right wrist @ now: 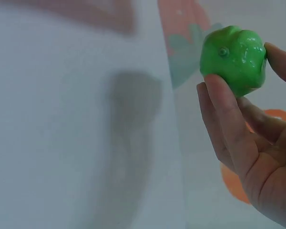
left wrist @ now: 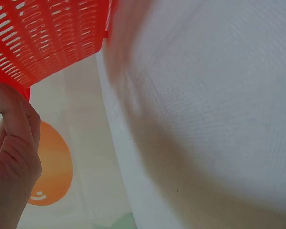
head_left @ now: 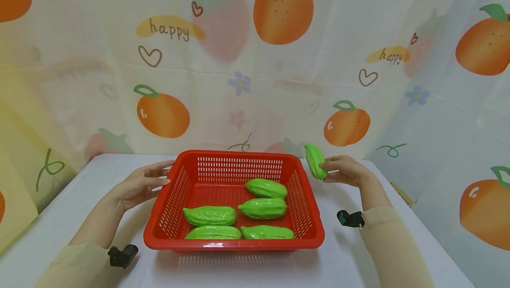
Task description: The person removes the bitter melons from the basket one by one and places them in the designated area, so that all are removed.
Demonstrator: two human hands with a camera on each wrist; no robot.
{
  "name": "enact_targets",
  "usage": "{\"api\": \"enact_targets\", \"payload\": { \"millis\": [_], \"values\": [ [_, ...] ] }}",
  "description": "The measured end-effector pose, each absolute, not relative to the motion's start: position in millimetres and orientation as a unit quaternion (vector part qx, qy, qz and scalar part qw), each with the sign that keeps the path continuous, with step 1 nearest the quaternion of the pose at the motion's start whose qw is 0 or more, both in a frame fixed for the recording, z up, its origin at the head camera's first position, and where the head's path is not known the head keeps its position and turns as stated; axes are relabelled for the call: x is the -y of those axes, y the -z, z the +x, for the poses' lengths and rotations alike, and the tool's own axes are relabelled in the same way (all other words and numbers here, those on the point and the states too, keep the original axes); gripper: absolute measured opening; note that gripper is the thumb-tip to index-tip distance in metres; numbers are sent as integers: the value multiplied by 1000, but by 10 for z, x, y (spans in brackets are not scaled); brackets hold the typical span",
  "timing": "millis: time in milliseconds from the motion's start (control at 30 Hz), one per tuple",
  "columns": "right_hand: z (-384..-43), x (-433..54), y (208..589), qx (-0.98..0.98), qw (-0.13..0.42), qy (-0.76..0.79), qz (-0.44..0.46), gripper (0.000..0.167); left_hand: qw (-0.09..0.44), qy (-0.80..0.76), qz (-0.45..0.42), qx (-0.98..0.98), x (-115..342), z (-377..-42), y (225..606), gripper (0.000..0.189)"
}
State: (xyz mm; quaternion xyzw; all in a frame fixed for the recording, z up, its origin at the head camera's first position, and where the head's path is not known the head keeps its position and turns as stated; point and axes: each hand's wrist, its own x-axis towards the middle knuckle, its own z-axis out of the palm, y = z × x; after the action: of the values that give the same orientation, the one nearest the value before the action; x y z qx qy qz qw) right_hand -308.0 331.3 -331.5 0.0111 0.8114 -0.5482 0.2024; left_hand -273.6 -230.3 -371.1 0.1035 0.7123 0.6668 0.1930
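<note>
Near the table's far right corner, my right hand (head_left: 345, 170) pinches a green bitter melon (head_left: 314, 162) between thumb and fingers, held up beside the basket. Its blunt end faces the camera in the right wrist view, where fingertips press on the melon (right wrist: 234, 59). A red plastic basket (head_left: 235, 244) stands in the middle, with several more bitter melons (head_left: 264, 208) lying on its floor. My left hand (head_left: 137, 186) is at the basket's left rim, fingers loosely extended; the left wrist view shows part of this hand (left wrist: 12, 143) by the slotted wall.
A white cloth covers the table (head_left: 338, 252). Behind it hangs a curtain (head_left: 279, 115) printed with oranges and strawberries. Small black devices (head_left: 122, 256) sit at both wrists. Something brownish (head_left: 402, 194) peeks out past the table's right edge.
</note>
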Motion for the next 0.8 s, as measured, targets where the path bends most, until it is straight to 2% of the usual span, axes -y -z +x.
{"api": "enact_targets", "payload": {
  "millis": [433, 800],
  "values": [
    [-3045, -3419, 3575, -805, 210, 550, 71, 64, 188, -666, 98, -715, 2301, -2729, 3725, 73],
    [-3002, -3463, 3703, -804, 212, 548, 94, 59, 189, -671, 97, -711, 2302, -2730, 3728, 72]
  ]
}}
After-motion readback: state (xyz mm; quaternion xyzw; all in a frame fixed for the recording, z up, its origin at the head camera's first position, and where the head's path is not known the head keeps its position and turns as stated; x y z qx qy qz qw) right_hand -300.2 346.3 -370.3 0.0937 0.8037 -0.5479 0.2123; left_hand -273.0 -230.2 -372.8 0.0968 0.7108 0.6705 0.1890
